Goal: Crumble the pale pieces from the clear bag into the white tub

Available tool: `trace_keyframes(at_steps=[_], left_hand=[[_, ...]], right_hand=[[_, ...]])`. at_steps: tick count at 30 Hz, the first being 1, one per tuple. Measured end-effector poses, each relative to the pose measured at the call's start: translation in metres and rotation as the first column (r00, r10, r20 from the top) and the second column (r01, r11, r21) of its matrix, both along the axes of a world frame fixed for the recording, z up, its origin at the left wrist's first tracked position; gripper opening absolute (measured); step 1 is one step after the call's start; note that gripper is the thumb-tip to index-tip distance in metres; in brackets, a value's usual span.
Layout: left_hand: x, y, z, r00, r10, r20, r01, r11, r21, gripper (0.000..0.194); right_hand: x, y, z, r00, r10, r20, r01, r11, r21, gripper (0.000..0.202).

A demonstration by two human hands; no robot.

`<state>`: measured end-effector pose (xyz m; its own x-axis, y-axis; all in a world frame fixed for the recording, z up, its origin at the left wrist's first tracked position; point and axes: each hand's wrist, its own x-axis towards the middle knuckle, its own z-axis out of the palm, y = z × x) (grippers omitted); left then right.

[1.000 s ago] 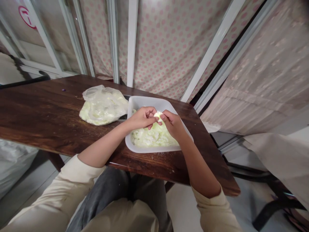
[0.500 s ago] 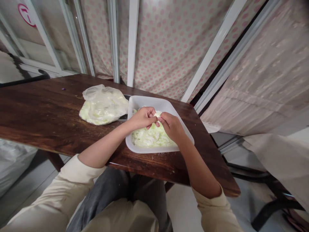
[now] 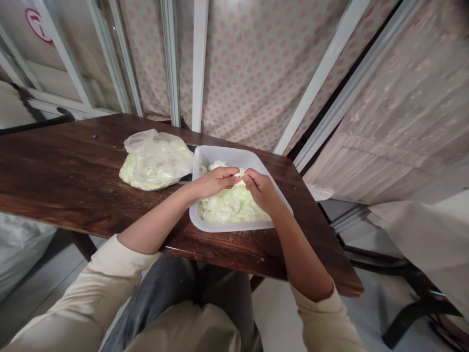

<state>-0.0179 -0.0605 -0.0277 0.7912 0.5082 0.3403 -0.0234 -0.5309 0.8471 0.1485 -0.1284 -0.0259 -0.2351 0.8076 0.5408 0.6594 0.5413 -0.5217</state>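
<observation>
A white rectangular plastic tub (image 3: 245, 227) holds a heap of pale green-white flakes (image 3: 230, 206), whose kind I cannot make out. Over the tub, my left hand (image 3: 220, 181) and my right hand (image 3: 258, 187) meet at the fingertips. Between them a small pale piece (image 3: 241, 173) shows, pinched by the fingers and partly hidden by them. Both hands are closed. Left of the tub lies a clear plastic bag (image 3: 157, 159), bunched at its top, with similar pale flakes inside.
The tub and bag rest on a dark brown wooden table (image 3: 69, 166). A dark object (image 3: 187, 178) lies partly hidden between bag and tub. Dotted curtains (image 3: 252, 73) hang behind the table. Black metal chair parts (image 3: 414, 313) stand at the right, a plastic sack (image 3: 22, 249) at the left.
My left fingers have straightened and drawn together, having been more curled around the pale piece. My right hand has barely moved. The camera view has shifted slightly.
</observation>
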Motion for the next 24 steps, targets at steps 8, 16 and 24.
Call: trace_keyframes(at_steps=[8, 16, 24], left_hand=[[-0.001, -0.001, -0.004, 0.976, -0.176, 0.125, 0.193, 0.970, -0.144, 0.030], [0.003, 0.003, -0.003, 0.997, -0.067, 0.040, 0.067, 0.997, -0.022, 0.030], [0.006, -0.007, 0.002, 0.953, 0.303, -0.024, -0.273, 0.886, 0.376, 0.025]], right_hand=[[0.001, 0.002, 0.005, 0.979, 0.129, -0.160, -0.153, 0.978, -0.141, 0.034], [-0.008, -0.006, -0.001, 0.979, -0.135, 0.154, 0.102, 0.973, 0.208, 0.031], [-0.014, -0.005, -0.005, 0.931, -0.289, 0.225, 0.226, 0.937, 0.268, 0.029]])
